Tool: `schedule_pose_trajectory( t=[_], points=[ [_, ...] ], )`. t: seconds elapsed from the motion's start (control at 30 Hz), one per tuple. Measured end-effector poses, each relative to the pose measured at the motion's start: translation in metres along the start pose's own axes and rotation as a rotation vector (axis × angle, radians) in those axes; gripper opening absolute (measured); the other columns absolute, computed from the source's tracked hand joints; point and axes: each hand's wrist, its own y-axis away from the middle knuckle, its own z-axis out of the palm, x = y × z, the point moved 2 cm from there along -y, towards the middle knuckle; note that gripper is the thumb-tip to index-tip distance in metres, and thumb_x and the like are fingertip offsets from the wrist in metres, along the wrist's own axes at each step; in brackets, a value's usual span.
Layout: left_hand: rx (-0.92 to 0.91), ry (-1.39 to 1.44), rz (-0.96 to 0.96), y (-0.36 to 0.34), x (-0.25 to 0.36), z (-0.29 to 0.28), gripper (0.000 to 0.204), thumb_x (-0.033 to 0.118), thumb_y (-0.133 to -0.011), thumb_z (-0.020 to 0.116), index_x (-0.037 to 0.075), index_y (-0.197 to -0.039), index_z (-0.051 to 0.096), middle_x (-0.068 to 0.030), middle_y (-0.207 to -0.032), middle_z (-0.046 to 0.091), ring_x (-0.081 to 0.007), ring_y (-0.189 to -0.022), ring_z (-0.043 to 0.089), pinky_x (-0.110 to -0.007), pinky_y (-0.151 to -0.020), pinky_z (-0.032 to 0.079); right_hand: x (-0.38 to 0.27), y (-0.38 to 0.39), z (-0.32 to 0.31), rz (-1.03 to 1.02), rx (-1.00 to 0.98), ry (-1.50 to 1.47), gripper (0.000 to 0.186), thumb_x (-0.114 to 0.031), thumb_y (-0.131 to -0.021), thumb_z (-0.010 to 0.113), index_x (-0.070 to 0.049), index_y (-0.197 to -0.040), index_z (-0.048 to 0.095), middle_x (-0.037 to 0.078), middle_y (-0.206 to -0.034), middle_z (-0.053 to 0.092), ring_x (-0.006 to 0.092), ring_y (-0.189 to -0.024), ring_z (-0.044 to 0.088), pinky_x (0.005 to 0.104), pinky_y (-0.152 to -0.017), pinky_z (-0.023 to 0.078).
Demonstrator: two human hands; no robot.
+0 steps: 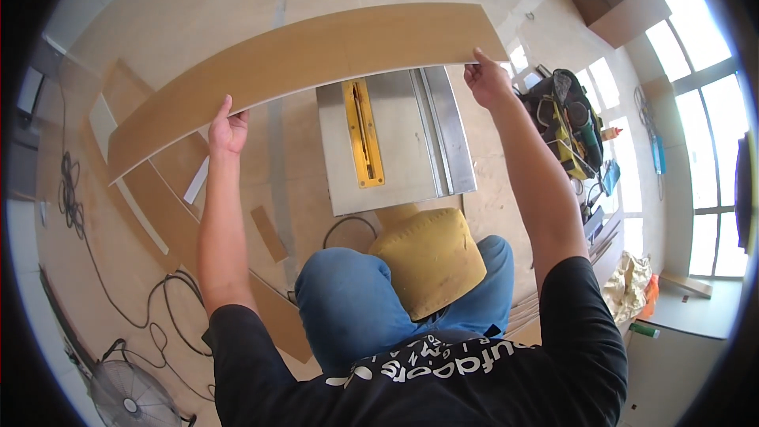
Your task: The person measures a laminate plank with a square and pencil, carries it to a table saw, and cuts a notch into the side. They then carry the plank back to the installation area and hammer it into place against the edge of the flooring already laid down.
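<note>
I hold a long tan wooden board [308, 59] flat in the air with both hands, above a table saw. My left hand [228, 128] grips its near edge toward the left end. My right hand [486, 79] grips the near edge by the right end. Below the board sits the metal table saw [403, 150] with a yellow blade insert [362, 134] and a metal fence along its right side. My knees in blue jeans and a yellow cushion [431, 257] are just in front of the saw.
More boards and offcuts [158, 205] lie on the floor at left, with black cables [118, 285] and a fan [130, 395] at lower left. A tool bag [565, 122] full of tools stands at right, near bright windows. A wooden box stands upper right.
</note>
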Motion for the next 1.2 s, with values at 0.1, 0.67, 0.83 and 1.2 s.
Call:
schedule_pose_trajectory(
  t=[0.1,0.67,0.83,1.2],
  points=[
    [0.063,-0.055,-0.038,-0.004,0.004,-0.013,0.029,0.001,-0.097,0.063,0.007,-0.125,0.059,-0.0090,-0.124,0.066,-0.0254,-0.114,0.064,-0.042,-0.095,0.059,0.038,-0.010,0.001,0.032,0.117,0.035,0.013,-0.013,-0.093,0.073,-0.011,-0.093,0.061,0.001,-0.076,0.057,0.0124,-0.060,0.054,0.0238,-0.048,0.046],
    [0.106,-0.132,-0.077,0.000,-0.019,-0.028,0.029,-0.002,-0.095,0.065,0.007,-0.122,0.060,-0.0072,-0.122,0.066,-0.0213,-0.111,0.065,-0.036,-0.096,0.059,0.076,-0.005,-0.033,-0.009,0.186,0.303,0.037,-0.029,-0.087,0.083,-0.003,-0.108,0.068,0.006,-0.090,0.065,0.0171,-0.069,0.054,0.0346,-0.063,0.048],
    [0.134,-0.149,-0.051,0.002,-0.014,-0.029,0.030,-0.002,-0.095,0.065,0.008,-0.123,0.060,-0.0069,-0.122,0.066,-0.0216,-0.111,0.065,-0.036,-0.095,0.059,0.077,0.005,-0.024,-0.038,0.215,0.304,0.042,-0.029,-0.085,0.084,0.002,-0.108,0.068,0.008,-0.091,0.066,0.0183,-0.073,0.055,0.0356,-0.065,0.048],
    [0.140,-0.144,-0.065,0.003,-0.015,-0.031,0.033,-0.002,-0.094,0.065,0.009,-0.125,0.059,-0.0065,-0.123,0.065,-0.0218,-0.112,0.064,-0.038,-0.098,0.058,0.075,0.008,-0.024,-0.060,0.224,0.346,0.035,-0.027,-0.085,0.084,-0.005,-0.108,0.068,0.004,-0.095,0.068,0.0169,-0.077,0.056,0.0329,-0.067,0.045]
  ],
)
